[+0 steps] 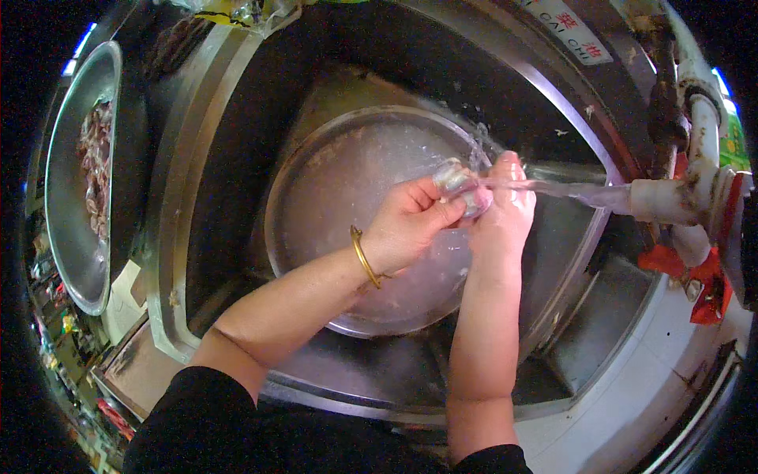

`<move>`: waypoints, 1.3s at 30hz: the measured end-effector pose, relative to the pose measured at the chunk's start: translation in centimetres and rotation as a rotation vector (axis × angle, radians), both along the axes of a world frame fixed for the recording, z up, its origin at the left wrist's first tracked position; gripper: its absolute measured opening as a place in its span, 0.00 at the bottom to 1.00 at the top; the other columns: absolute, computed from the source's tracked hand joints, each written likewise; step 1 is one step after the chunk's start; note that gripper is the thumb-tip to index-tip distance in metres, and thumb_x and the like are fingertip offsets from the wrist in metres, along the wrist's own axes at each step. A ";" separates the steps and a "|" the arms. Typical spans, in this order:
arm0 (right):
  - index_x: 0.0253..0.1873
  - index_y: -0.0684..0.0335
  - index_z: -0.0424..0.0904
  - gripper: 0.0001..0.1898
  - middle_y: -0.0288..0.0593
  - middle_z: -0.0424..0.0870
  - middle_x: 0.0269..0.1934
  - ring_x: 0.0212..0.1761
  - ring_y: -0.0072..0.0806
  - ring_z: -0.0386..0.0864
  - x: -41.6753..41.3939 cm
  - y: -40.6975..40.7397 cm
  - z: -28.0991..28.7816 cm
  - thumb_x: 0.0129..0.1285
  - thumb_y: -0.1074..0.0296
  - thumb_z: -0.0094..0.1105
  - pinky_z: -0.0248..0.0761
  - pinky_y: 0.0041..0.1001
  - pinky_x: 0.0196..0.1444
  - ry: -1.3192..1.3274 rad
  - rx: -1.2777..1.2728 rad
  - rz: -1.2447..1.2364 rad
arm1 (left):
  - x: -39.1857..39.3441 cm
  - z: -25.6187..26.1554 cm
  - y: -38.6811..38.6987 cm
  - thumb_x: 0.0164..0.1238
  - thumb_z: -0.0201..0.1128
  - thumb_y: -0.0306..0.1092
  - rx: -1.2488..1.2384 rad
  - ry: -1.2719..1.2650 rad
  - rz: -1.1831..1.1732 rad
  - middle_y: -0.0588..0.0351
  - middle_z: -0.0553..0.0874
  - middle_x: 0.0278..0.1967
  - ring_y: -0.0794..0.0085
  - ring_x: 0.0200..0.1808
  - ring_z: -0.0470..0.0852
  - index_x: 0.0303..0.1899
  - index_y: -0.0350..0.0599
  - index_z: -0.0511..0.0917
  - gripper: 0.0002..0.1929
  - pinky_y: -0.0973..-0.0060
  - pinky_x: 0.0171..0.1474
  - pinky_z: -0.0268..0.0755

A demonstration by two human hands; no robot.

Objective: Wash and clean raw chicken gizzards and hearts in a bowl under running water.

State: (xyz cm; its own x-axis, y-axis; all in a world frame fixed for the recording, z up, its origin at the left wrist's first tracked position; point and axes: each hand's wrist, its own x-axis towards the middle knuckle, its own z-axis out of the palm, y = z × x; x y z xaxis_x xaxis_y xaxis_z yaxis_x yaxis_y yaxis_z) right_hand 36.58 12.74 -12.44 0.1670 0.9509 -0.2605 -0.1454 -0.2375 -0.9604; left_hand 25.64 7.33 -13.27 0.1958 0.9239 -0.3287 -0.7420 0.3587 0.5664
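A small, pale, glistening piece of raw food [455,179], its exact kind unclear, is pinched between the thumb and fingers of my left hand [408,210]. A gold bangle sits on that wrist. My right hand [506,195] meets it from the right and grips the piece's other side; some of its fingers are hidden. A stream of water [556,188] from a white plastic tap pipe [660,200] runs across my right hand onto the piece. Below both hands, a wide round metal basin [331,178] of cloudy water stands in the stainless steel sink [355,379].
A metal bowl [62,195] with cut raw meat [96,166] stands left of the sink. Clear plastic bags [249,15] lie at the far rim. Red plastic [707,290] hangs below the tap, near white tiles [628,379]. A lettered label [568,29] is on the far wall.
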 end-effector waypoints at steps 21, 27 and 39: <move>0.53 0.61 0.71 0.13 0.42 0.78 0.47 0.45 0.27 0.77 -3.8 -5.0 -0.3 0.64 0.71 0.55 0.70 0.24 0.44 0.429 -0.105 0.137 | -4.3 -1.2 -0.4 0.67 0.59 0.37 -0.070 0.061 -0.155 0.61 0.83 0.41 0.78 0.40 0.80 0.48 0.43 0.78 0.12 0.76 0.42 0.75; 0.47 0.63 0.72 0.10 0.45 0.80 0.39 0.39 0.31 0.79 -3.3 -4.7 -0.7 0.64 0.68 0.54 0.74 0.26 0.36 0.388 -0.166 0.055 | -4.2 -0.6 -1.2 0.67 0.59 0.35 -0.142 0.011 -0.170 0.62 0.82 0.41 0.81 0.39 0.79 0.43 0.43 0.79 0.09 0.79 0.39 0.76; 0.28 0.50 0.69 0.17 0.26 0.63 0.14 0.12 0.17 0.57 0.3 0.5 -0.3 0.67 0.47 0.49 0.52 0.20 0.16 0.626 -0.305 -0.106 | -4.9 -0.9 -3.8 0.68 0.58 0.37 -0.236 -0.042 -0.101 0.56 0.83 0.40 0.73 0.39 0.81 0.45 0.40 0.77 0.11 0.75 0.39 0.79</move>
State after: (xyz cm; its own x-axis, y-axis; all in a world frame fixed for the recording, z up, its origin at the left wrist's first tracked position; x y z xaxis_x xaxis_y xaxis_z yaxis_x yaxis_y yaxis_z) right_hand 36.91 13.25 -12.72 -0.0142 0.8069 -0.5906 -0.6864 -0.4373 -0.5810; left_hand 20.77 3.52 -14.20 0.3008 0.7978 -0.5225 -0.7169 0.5505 0.4278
